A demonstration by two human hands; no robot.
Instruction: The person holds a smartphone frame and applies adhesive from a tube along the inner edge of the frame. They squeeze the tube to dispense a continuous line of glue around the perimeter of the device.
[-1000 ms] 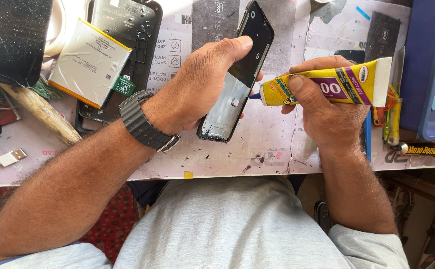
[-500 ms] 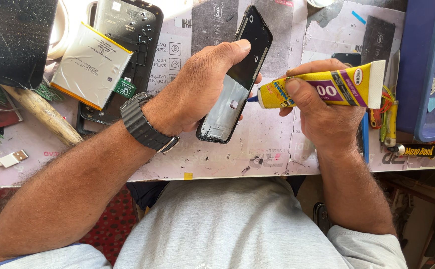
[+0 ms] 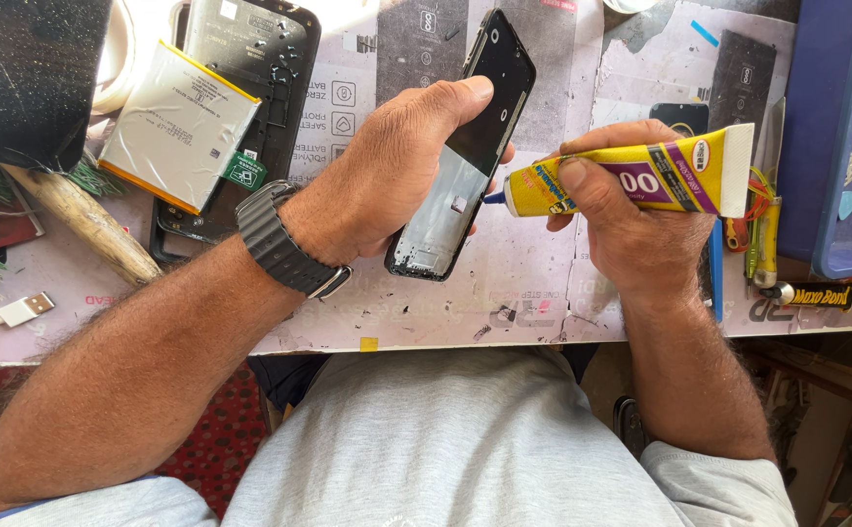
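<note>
Barely any shift: yellow glue tube [image 3: 631,179] nozzle stays at black phone frame [image 3: 465,156] edge. Left hand [image 3: 387,176] fingers clamp frame, right hand [image 3: 631,234] fingers squeeze tube; gluing step, next needs steady bead along the rim.

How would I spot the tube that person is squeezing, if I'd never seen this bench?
Start at the cluttered work table and find the right hand. It grips a yellow glue tube with a purple band, its nozzle against the phone frame in the left hand. No other tube is held.

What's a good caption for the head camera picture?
Left hand holds a phone frame while right hand points a yellow glue tube at its edge.
</note>
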